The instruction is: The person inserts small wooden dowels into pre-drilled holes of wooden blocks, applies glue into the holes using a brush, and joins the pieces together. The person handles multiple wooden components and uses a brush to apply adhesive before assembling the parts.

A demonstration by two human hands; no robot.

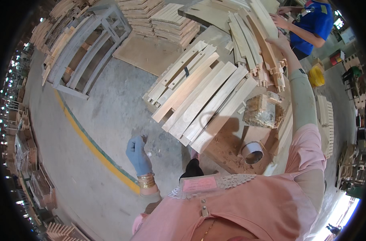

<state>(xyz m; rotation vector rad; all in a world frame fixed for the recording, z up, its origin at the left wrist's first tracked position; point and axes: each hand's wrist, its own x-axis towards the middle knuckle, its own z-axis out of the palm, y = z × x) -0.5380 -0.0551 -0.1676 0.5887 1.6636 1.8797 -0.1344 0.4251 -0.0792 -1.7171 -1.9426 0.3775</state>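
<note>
My left hand (139,156), in a blue glove, hangs at my side over the floor. Its fingers are curled in, and nothing shows in them. My right arm stretches far across the workbench, and my bare right hand (280,41) grips the edge of a long pale wooden board (262,17). Beside that board lie curved wooden slats (247,42) with tenons on their ends. Closer to me, several straight wooden boards (209,98) lie side by side, and a small dark tool or strip (186,72) rests on one of them.
A co-worker in a blue shirt (311,26) stands at the far right, hands near the same board. On the bench are a rough wooden block (260,111) and a roll of tape (253,152). A grey wooden rack (86,50) and stacked wood (175,24) stand beyond.
</note>
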